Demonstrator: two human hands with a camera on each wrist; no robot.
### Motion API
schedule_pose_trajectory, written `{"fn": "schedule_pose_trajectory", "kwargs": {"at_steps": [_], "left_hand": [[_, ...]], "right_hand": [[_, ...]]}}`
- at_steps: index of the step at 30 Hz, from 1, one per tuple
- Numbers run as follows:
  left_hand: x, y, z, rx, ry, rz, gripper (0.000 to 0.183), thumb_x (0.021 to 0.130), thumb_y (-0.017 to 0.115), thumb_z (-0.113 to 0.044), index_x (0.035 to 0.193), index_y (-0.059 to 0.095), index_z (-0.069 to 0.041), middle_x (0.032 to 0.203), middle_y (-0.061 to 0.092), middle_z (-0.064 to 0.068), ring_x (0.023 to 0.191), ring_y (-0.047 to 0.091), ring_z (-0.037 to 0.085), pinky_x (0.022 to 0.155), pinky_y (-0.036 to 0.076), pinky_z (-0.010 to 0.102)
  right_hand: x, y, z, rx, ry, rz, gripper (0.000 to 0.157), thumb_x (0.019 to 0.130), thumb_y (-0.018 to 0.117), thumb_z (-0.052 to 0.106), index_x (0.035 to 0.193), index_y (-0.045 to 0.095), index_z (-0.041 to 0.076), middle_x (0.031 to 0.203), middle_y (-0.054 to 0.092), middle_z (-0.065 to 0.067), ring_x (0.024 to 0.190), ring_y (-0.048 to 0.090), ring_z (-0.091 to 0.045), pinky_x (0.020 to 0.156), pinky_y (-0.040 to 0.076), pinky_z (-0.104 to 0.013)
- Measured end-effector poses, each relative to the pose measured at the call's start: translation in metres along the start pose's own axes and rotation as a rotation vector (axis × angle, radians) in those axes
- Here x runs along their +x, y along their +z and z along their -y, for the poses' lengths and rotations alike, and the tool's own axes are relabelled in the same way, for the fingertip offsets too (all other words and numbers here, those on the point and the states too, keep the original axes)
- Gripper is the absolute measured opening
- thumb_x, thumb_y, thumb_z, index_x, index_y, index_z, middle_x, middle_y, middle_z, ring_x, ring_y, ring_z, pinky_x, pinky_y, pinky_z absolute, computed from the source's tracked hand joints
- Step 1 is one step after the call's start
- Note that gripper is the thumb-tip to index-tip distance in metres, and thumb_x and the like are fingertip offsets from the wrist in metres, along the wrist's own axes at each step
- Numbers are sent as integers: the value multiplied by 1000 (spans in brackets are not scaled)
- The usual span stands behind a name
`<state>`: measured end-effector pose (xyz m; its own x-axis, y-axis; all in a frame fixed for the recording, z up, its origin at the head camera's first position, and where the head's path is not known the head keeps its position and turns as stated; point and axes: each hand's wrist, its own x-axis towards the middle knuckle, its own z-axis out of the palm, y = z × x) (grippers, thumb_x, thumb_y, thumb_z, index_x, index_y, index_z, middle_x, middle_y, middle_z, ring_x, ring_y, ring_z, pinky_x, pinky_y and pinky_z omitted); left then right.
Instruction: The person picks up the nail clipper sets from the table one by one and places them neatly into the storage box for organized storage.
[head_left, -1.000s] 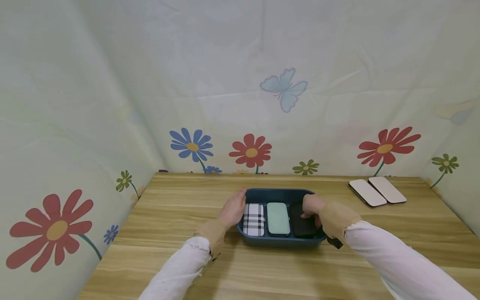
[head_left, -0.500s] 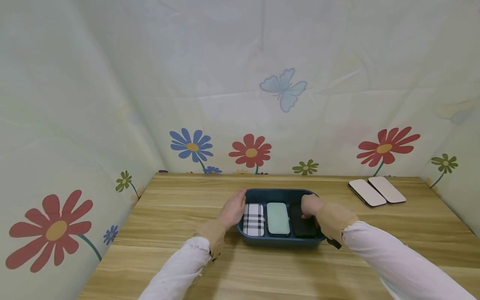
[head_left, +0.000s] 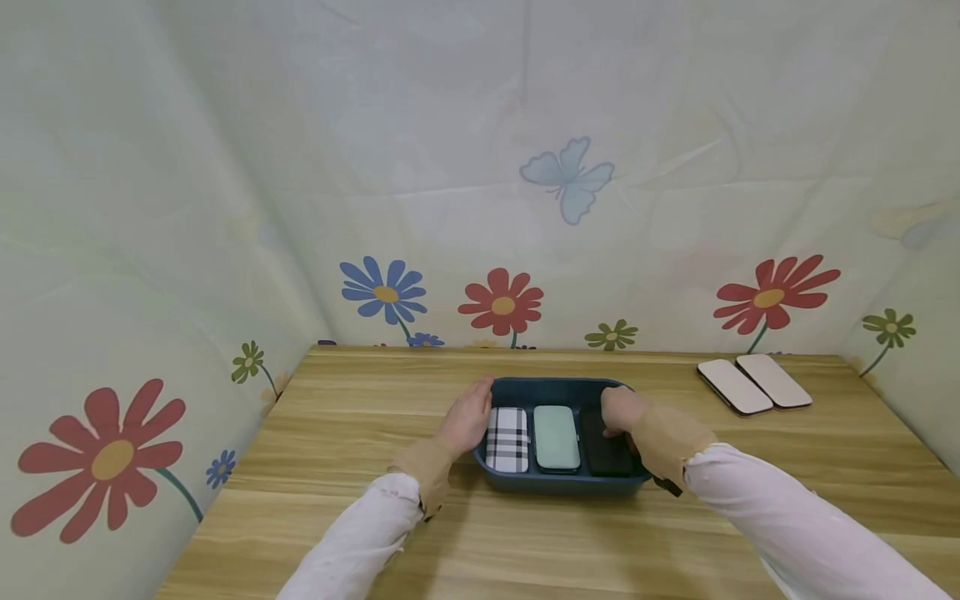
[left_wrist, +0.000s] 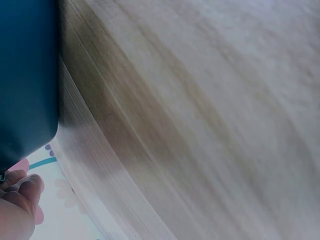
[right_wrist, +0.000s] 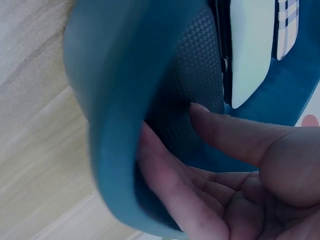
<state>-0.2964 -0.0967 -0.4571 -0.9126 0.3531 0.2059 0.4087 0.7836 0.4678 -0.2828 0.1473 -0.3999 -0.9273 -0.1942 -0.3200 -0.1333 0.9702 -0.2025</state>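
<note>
A dark blue bin (head_left: 555,483) stands on the table and holds a row of flat cases. Leftmost lies a plaid case (head_left: 507,440), with a mint green case (head_left: 557,437) in the middle. At the right end is a black textured case (head_left: 604,450), partly covered by my right hand (head_left: 628,414). The right wrist view shows my thumb on the textured black surface and my index finger down between the case and the bin wall, pinching it. My left hand (head_left: 467,417) holds the bin's left end; its curled fingers (left_wrist: 30,187) meet the corner in the left wrist view.
Two pale, flat cases (head_left: 735,386) with dark edges lie side by side near the table's back right. A wood-grain table (head_left: 360,392) spreads around the bin. Behind and beside it hangs a light curtain (head_left: 450,208) printed with flowers and a butterfly.
My right hand has shifted very slightly left over the black case. The left hand, the bin and the other cases stay where they were.
</note>
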Motion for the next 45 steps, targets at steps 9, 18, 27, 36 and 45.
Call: {"fn": "schedule_pose_trajectory", "kwargs": {"at_steps": [9, 18, 27, 36, 45], "left_hand": [[0, 2, 1, -3, 10, -7, 38, 98, 33, -8, 133, 36, 9, 134, 38, 21, 124, 34, 30, 103, 26, 37], [2, 2, 2, 6, -10, 6, 39, 99, 31, -10, 135, 34, 6, 135, 37, 19, 124, 34, 28, 103, 26, 35], [0, 0, -1, 3, -19, 1, 39, 99, 33, -9, 135, 35, 6, 135, 38, 19, 124, 34, 28, 103, 26, 36], [0, 0, -1, 4, -19, -8, 39, 98, 33, -8, 135, 35, 5, 135, 38, 19, 123, 35, 28, 103, 26, 36], [-1, -2, -3, 10, -20, -5, 39, 99, 33, -9, 134, 35, 6, 135, 38, 19, 123, 35, 28, 103, 26, 36]], "right_hand": [[-3, 1, 0, 47, 26, -57, 9, 78, 66, 2, 71, 61, 0, 59, 56, -10, 41, 56, -19, 42, 49, -28], [-6, -13, -5, 159, 2, -79, 12, 78, 64, 6, 70, 57, 0, 54, 58, -13, 47, 59, -23, 40, 48, -25], [-10, -25, -9, 309, -50, -75, 21, 83, 62, 6, 65, 62, -7, 52, 59, -12, 48, 60, -22, 49, 54, -32], [-14, -40, -24, 436, -108, -141, 23, 86, 56, 2, 66, 60, -7, 53, 59, -13, 49, 61, -24, 48, 54, -32], [-23, -60, -53, 499, -86, -119, 21, 88, 49, 2, 74, 58, -10, 60, 60, -13, 57, 63, -25, 55, 55, -35]]}}
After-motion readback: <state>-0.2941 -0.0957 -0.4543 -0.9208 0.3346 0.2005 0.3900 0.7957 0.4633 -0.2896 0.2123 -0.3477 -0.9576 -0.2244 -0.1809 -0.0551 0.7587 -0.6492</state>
